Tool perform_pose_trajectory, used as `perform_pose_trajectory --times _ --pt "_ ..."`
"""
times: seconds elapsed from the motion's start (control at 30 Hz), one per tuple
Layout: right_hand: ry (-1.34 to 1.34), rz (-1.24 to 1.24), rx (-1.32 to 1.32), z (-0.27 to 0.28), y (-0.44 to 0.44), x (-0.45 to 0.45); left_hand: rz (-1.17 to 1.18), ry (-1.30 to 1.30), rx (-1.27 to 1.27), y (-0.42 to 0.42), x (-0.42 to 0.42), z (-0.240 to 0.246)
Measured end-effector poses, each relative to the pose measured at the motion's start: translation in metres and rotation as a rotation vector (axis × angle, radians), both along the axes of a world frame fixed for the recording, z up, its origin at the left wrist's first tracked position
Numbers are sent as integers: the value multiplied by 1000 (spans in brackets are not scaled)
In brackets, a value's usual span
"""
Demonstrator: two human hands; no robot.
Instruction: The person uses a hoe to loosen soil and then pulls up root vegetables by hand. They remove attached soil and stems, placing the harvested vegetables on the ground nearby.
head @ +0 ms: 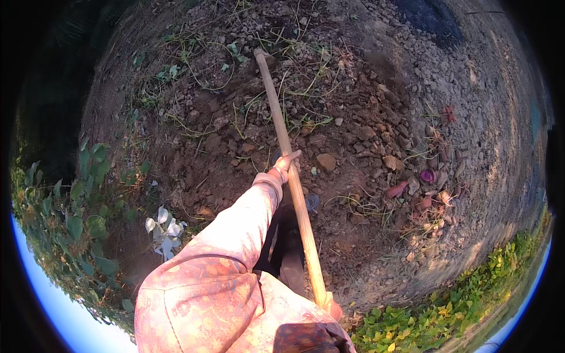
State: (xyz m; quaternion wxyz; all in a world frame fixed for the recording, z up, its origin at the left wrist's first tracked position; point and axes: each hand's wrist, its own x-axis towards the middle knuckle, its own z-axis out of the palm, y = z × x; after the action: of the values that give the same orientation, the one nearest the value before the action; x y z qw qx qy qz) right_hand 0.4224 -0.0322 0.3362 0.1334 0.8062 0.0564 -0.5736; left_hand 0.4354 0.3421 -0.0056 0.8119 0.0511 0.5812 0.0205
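Observation:
A long wooden tool handle [276, 106] slants from my body out over dug brown soil [353, 150]. My left hand [286, 165] is closed around the middle of the shaft, with a band at its wrist. Near the shaft's lower end, beside my jacket, my right hand [332, 306] grips it. The far end rests among cut green vines [309, 88]; whatever head it carries is hidden in soil and stems. Reddish tubers [397, 189], like sweet potatoes, lie on the ground at the right, one showing a purple cut face [427, 176].
Leafy plants [95, 220] stand at the left, with pale leaves [165, 229] near my left arm. Low green and yellow foliage [415, 326] borders the lower right. Stones or clods [326, 162] lie near my feet. Dark material [428, 20] lies at the top right.

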Motion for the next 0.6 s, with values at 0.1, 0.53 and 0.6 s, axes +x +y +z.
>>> perform_pose_trajectory --times 0.1,0.53,0.6 --pt "-31 -220 263 -57 -43 -48 -168 280 100 -21 -16 -14" --pt "-148 -411 619 -202 8 5 -91 -37 635 68 87 208" --pt "-126 -467 731 -203 89 33 -14 -124 914 114 94 268"
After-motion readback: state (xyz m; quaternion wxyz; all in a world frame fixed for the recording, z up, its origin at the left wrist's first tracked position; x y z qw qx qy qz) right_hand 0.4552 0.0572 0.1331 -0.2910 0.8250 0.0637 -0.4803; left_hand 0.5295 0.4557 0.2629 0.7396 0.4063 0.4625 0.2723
